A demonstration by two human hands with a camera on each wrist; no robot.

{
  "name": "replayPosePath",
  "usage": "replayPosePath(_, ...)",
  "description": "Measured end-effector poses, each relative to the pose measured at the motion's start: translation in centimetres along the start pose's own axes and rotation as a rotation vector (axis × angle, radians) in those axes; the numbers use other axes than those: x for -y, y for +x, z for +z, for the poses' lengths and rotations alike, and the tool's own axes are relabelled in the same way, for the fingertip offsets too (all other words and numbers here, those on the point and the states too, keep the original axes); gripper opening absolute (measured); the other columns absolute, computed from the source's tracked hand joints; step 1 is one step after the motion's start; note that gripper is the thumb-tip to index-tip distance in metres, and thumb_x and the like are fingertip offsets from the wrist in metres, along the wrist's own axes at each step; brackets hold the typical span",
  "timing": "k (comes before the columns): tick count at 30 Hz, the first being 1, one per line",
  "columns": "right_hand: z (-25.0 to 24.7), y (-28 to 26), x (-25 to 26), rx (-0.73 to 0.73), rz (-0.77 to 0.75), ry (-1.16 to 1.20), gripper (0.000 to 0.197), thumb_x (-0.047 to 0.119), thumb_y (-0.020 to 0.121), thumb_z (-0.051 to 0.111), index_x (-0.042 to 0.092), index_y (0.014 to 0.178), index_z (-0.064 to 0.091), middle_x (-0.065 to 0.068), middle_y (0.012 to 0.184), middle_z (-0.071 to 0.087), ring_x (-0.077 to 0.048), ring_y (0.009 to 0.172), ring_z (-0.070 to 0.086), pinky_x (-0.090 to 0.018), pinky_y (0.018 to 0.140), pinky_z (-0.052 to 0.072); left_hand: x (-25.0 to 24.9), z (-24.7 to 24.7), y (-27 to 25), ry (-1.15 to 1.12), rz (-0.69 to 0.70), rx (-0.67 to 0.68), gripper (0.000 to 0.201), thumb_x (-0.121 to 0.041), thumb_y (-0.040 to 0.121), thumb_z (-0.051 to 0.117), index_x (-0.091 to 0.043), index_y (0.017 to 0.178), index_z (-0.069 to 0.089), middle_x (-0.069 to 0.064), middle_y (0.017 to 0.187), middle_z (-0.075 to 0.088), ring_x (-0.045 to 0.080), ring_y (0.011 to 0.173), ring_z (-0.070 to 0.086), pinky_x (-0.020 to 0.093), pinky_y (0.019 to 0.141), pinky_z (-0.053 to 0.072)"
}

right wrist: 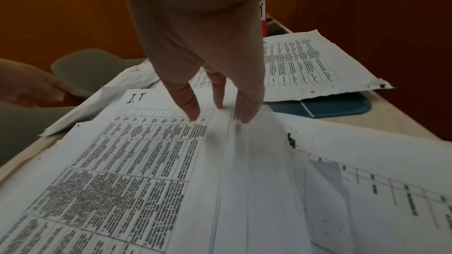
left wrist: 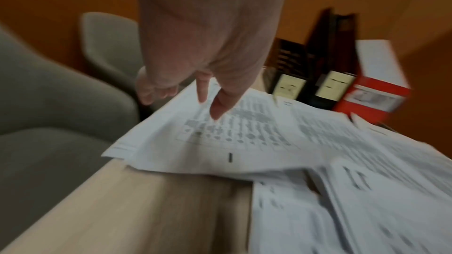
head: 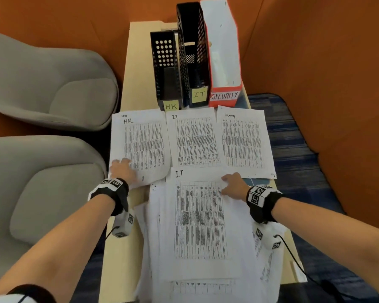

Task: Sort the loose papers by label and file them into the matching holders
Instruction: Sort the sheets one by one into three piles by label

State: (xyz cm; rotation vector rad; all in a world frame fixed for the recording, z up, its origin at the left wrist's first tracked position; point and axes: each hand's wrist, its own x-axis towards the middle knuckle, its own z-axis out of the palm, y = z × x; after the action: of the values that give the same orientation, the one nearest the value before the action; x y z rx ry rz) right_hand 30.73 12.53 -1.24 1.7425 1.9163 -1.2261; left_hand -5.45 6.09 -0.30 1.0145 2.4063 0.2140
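Top sheet: the sheet marked "I.T" (head: 199, 219) lies face up on the loose stack (head: 153, 237) at 6 o'clock on the worktop (head: 127, 254), its heading turned toward 12.
My right hand: my right hand (head: 233, 185) rests on that sheet's upper right corner with fingers (right wrist: 188, 101) straight and slightly spread, holding nothing.
My left hand: my left hand (head: 123, 169) lies flat on the lower left corner of the HR pile (head: 140, 141) at 10 o'clock, fingers relaxed, gripping nothing.
Step in hand: I judge I am mid-sort; three label piles are started and the stack is thick.
Next move: this sheet wants lifting by its corner alone, without dragging the ones under it, then laying on the I.T pile (head: 194, 138) at 12 o'clock.
Sorted piles: the third, the Security pile (head: 242, 141), sits at 1 o'clock; its handwritten heading is small and only roughly readable.
Holders: beyond the piles stand the black mesh HR holder (head: 165, 68), tagged "HR", the black IT holder (head: 193, 53), tagged "IT", and the red and white Security holder (head: 224, 51), lettered "SECURITY".
Filing: I cannot tell whether any holder has papers inside.
Other writing: the printed tables are too fine to read.
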Motion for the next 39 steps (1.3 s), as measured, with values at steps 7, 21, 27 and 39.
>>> replayPosePath(7, 1.3, 0.6, -0.3, -0.160, 0.028, 0.254, 0.089, 0.014, 0.068, 0.076, 0.006, 0.144, 0.031, -0.014, 0.133, 0.048, -0.032, 0.122, 0.049, -0.046, 0.099, 0.048, -3.1, 7.2, -9.2, -0.170, 0.135, 0.548, 0.016, -0.013, 0.085, 0.063, -0.010, 0.091, 0.049, 0.001, 0.084, 0.052, 0.017, 0.077, 0.052, 0.027, 0.066, 0.044)
replayPosePath(21, 4.7, -5.0, -4.6, -0.227, -0.071, 0.398, 0.007, 0.013, 0.089, 0.062, 0.013, 0.086, 0.055, -0.005, 0.074, 0.060, -0.020, 0.069, 0.056, -0.034, 0.073, 0.053, -2.0, 7.7, -13.2, -0.550, 0.018, 0.344, 0.030, -0.019, 0.098, 0.043, -0.008, 0.109, 0.068, 0.009, 0.117, 0.066, 0.030, 0.107, 0.060, 0.037, 0.095, 0.046)
replayPosePath(27, 4.2, -4.7, -5.7, -0.400, 0.015, 0.584, 0.012, 0.020, 0.085, 0.068, 0.014, 0.093, 0.062, -0.009, 0.086, 0.068, -0.029, 0.086, 0.064, -0.039, 0.086, 0.052, -2.4, 7.4, -13.8, -0.618, 0.112, 0.251, 0.018, -0.001, 0.085, 0.061, -0.017, 0.092, 0.065, 0.007, 0.088, 0.064, 0.021, 0.078, 0.057, 0.032, 0.072, 0.050)
replayPosePath(39, 3.1, -4.6, -4.3, -0.385, 0.080, 0.998, 0.014, 0.011, 0.086, 0.058, 0.023, 0.088, 0.051, -0.009, 0.077, 0.058, -0.022, 0.067, 0.052, -0.033, 0.061, 0.043, -2.3, 7.5, -14.0, -0.675, 0.109, -0.028, 0.026, 0.000, 0.086, 0.061, -0.014, 0.107, 0.054, 0.002, 0.076, 0.051, 0.013, 0.066, 0.050, 0.024, 0.067, 0.042)
